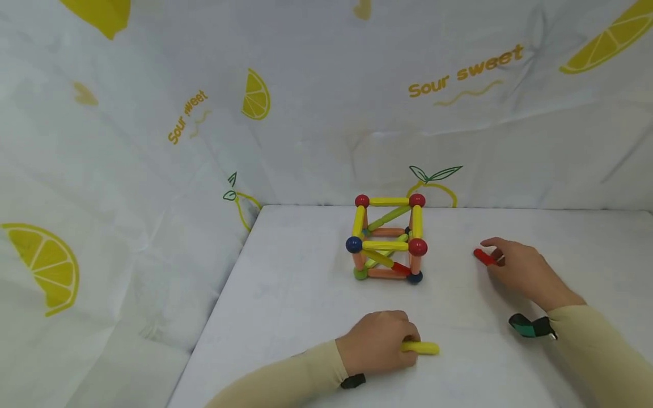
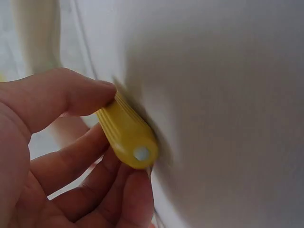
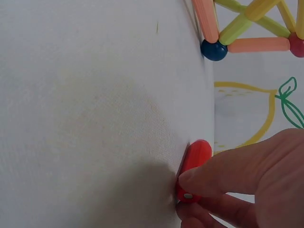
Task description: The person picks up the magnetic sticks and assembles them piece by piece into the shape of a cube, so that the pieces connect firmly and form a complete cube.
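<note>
My left hand (image 1: pixel 380 343) pinches a yellow magnetic rod (image 1: pixel 427 348) between thumb and fingers, low over the front of the table. In the left wrist view the ribbed yellow rod (image 2: pixel 127 130) shows a pale round tip at its end. To the right, my right hand (image 1: pixel 528 272) pinches a short red magnetic rod (image 1: pixel 483 256) close to the table surface; the red rod (image 3: pixel 195 164) lies under the thumb in the right wrist view. Between and beyond the hands stands a cube frame (image 1: pixel 386 246) of yellow, orange and green rods joined by red, blue and green balls, with diagonal rods inside.
The white table (image 1: pixel 285 283) ends at the back against a hanging white cloth (image 1: pixel 316 158) printed with lemons, which also covers the left side. A dark strap (image 1: pixel 530 326) sits by the right wrist.
</note>
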Demonstrator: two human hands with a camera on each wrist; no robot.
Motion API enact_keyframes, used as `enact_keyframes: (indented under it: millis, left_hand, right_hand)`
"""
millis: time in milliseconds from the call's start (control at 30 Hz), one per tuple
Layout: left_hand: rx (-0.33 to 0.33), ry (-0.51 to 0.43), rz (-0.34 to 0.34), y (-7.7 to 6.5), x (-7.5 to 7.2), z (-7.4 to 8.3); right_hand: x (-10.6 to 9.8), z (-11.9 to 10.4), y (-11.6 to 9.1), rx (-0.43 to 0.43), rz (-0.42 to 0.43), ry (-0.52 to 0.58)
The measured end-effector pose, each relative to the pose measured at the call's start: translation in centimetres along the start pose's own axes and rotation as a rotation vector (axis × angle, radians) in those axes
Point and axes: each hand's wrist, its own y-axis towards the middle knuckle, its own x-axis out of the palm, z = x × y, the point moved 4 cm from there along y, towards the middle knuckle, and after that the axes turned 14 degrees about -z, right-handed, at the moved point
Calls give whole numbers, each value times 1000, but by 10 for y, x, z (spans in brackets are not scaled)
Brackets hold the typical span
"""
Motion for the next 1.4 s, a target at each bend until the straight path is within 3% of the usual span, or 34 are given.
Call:
enact_keyframes:
  millis: [167,367,567,700,933,1100,1233,1400]
  left_hand:
    - [-80,-151,133,-11,-26,-30]
    - [-41,-204,252,-25,-47,-51]
    - [21,-181,327,-36,-60,-51]
    - [34,-174,350,-41,-63,-50]
    - [60,-138,363,-40,-64,-47]
    - [82,-163,401,-40,-66,-46]
    - [131,-307,483,-44,-70,-47]
    - [256,-725,498,-46,-69,-48]
  right_hand:
    - [6,-6,-2,-16,-15,5]
    - [24,-49,-22,-79,4,80]
    - [33,-101,-48,-232,66,147]
    - [37,-122,-55,-309,78,143]
    - [43,-135,-58,-367,64,145]
    - [43,-136,-59,-390,74,143]
    - [45,-136,-59,-380,49,172]
    - [45,-138,-60,-395,34,215]
